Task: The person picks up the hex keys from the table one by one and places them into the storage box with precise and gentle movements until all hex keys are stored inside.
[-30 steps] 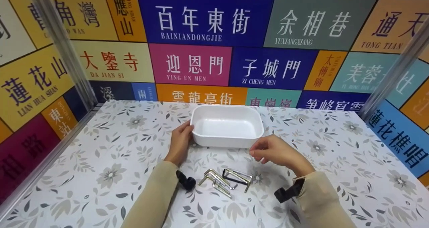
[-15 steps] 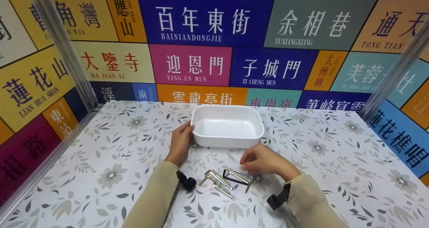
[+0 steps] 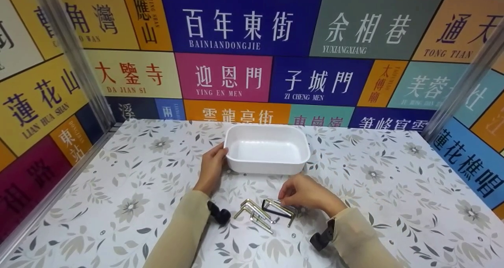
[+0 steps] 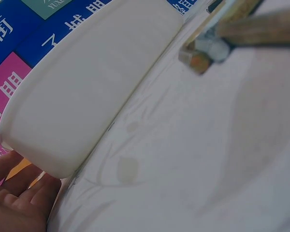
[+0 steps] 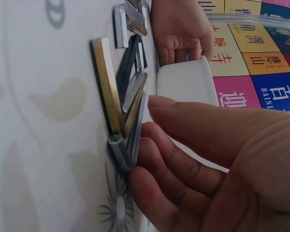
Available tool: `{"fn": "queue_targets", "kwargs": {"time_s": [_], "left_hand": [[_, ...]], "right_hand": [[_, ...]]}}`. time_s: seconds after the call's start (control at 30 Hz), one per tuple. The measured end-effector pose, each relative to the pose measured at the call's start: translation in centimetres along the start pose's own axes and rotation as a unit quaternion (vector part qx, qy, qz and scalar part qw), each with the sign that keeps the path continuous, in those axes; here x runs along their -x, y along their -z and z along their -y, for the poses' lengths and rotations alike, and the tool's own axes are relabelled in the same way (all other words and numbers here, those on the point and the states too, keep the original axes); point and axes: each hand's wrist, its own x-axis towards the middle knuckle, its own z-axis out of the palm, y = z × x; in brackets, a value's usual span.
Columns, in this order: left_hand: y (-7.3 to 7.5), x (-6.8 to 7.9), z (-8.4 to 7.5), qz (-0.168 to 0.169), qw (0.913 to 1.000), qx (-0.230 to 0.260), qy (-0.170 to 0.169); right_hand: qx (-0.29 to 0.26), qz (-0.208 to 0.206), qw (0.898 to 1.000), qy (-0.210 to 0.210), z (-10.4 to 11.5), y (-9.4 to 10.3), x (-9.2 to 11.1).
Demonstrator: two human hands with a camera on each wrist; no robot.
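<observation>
A white rectangular plastic container (image 3: 267,168) stands on the table. My left hand (image 3: 212,165) holds its left end, thumb at the rim and fingers against the outer wall; in the left wrist view the fingers (image 4: 31,188) show at the lower corner. Several L-shaped hex keys (image 3: 252,213), brass-toned and silver, lie in a loose pile in front of the container, along with a black one (image 3: 275,210). My right hand (image 3: 307,193) is over the right side of the pile. In the right wrist view its thumb (image 5: 198,116) and bent fingers are apart, fingertips right at a silver hex key (image 5: 121,152).
A flower-and-leaf patterned cloth (image 3: 130,213) covers the table. Behind it rises a wall of coloured panels (image 3: 224,75) with lettering, with metal posts (image 3: 84,63) at the corners. Black wrist cameras (image 3: 219,213) sit on both sleeves.
My right hand has moved left and toward me, from beside the container's front right corner to the hex keys. My left hand and the container have stayed put.
</observation>
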Motion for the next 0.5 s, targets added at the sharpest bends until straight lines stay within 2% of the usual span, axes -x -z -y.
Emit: {"fn": "queue_targets", "kwargs": {"time_s": [0.23,0.5], "left_hand": [[-0.02,-0.08,0.01,0.001,1.0,-0.005,0.003],[-0.01,0.16,0.13,0.013,0.9991,0.035,-0.02]], "right_hand": [[0.014,-0.007,1.0,0.021,-0.11,-0.33,-0.15],[0.01,0.002,1.0,0.007,-0.21,-0.17,-0.08]]}}
